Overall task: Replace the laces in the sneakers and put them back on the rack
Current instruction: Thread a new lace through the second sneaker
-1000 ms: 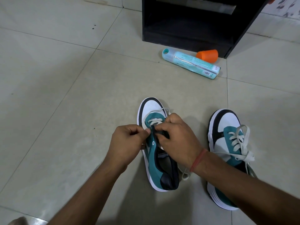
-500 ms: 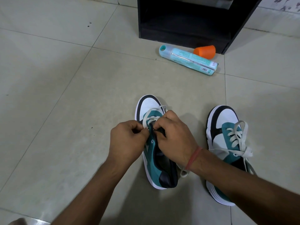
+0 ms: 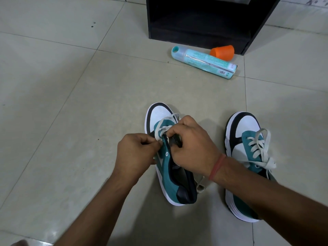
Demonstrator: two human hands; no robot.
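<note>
My left hand (image 3: 134,151) pinches lace (image 3: 160,127), right hand (image 3: 191,148) grips tongue of sneaker (image 3: 174,174) under both; laced one (image 3: 248,157) off right wrist. Keep lace flat (no twist), feed eyelets evenly.

hands (image 3: 165,148) closer together on lace (image 3: 160,129)
</note>
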